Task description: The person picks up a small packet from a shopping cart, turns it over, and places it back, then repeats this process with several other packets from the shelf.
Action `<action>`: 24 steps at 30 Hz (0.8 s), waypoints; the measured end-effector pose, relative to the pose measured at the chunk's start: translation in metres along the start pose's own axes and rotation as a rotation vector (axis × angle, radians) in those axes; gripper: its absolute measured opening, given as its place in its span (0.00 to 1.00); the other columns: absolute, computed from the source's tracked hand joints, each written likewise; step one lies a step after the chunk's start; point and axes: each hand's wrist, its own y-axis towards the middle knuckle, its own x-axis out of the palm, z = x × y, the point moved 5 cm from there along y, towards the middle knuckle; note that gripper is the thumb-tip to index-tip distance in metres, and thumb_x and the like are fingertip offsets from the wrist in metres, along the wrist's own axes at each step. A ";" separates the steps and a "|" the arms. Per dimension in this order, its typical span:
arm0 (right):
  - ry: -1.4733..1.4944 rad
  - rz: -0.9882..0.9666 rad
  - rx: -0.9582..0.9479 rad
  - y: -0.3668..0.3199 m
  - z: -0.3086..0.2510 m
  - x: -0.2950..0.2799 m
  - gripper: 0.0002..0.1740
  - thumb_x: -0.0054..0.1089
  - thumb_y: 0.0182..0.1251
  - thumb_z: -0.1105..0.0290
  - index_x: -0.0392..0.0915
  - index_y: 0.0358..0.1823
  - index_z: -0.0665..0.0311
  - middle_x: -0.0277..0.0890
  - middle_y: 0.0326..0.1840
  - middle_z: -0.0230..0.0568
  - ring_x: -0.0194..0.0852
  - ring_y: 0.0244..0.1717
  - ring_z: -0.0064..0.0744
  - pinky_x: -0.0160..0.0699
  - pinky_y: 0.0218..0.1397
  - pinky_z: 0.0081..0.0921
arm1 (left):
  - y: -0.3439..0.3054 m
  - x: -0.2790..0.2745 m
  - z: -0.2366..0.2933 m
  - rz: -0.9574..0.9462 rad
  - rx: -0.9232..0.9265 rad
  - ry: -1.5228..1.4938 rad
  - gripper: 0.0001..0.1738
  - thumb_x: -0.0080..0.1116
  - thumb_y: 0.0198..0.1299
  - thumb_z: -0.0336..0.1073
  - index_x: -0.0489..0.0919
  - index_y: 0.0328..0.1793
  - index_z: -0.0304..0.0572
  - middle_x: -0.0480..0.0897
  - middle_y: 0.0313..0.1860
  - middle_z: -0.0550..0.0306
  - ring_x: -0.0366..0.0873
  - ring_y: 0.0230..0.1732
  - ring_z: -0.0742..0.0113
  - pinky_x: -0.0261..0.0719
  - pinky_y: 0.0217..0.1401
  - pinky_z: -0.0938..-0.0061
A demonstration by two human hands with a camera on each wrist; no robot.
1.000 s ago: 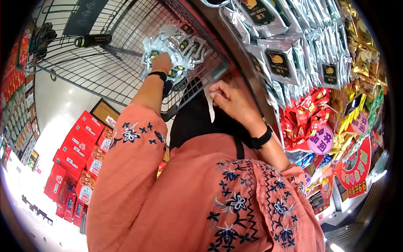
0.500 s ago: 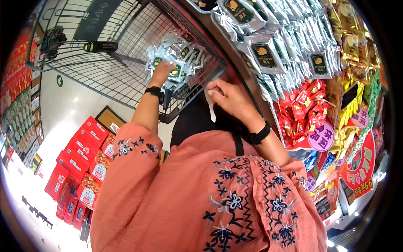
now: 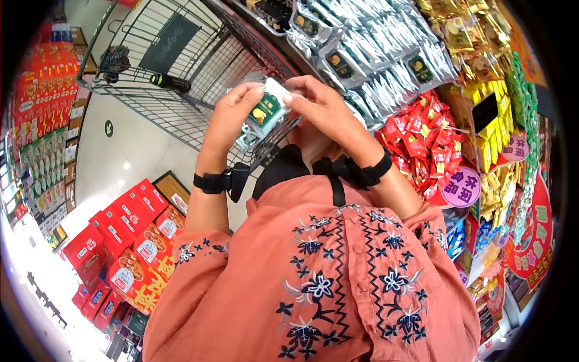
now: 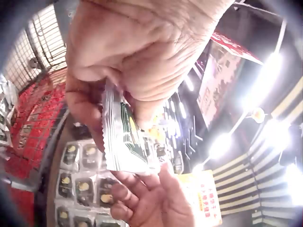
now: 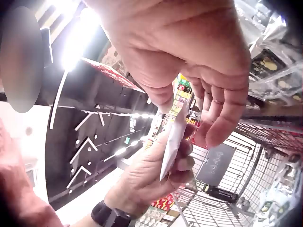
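Note:
A silver snack packet (image 3: 267, 113) with a green label is raised between both hands, over the near end of the shopping cart. My left hand (image 3: 229, 117) grips its left side, thumb on the front face and fingers behind. At the upper right edge, my right hand (image 3: 332, 114) pinches the packet by its end, thumb tip at the corner. The left wrist view has the packet's crimped edge (image 4: 110, 135) facing the camera; from the right wrist it appears nearly edge-on. More silver packets (image 5: 279, 194) lie in the cart, mostly hidden behind the hands in the head view.
The wire shopping cart (image 3: 136, 99) stands ahead, with a dark bottle (image 3: 172, 82) inside. To the right, a display holds rows of silver packets (image 3: 368, 57), red packets (image 3: 416, 136) and gold packets (image 3: 458, 33). Stacked red boxes (image 3: 114, 226) stand at left on the floor.
My left hand has come up from the packets in the cart with one packet. The right hand has moved up to meet it, and the head view has turned toward the right.

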 end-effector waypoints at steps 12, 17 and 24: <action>0.328 0.106 0.007 -0.039 -0.008 -0.066 0.14 0.64 0.77 0.65 0.77 0.54 0.68 0.83 0.43 0.36 0.86 0.36 0.23 0.87 0.38 0.20 | -0.006 0.065 0.041 -0.129 0.013 -0.077 0.21 0.55 0.80 0.49 0.81 0.59 0.37 0.84 0.37 0.63 0.79 0.31 0.79 0.75 0.30 0.85; 0.345 0.177 -0.039 -0.059 -0.013 -0.089 0.14 0.65 0.76 0.64 0.78 0.52 0.67 0.83 0.43 0.36 0.85 0.36 0.23 0.87 0.39 0.21 | 0.001 0.094 0.059 -0.166 0.078 0.016 0.11 0.60 0.77 0.42 0.82 0.50 0.41 0.84 0.35 0.65 0.77 0.30 0.81 0.73 0.31 0.85; 0.269 0.258 -0.043 -0.089 -0.025 -0.117 0.14 0.69 0.74 0.60 0.79 0.47 0.63 0.76 0.32 0.24 0.72 0.25 0.12 0.71 0.27 0.14 | 0.016 0.123 0.073 -0.222 0.143 0.091 0.11 0.63 0.75 0.42 0.81 0.43 0.44 0.80 0.28 0.68 0.73 0.26 0.85 0.66 0.27 0.87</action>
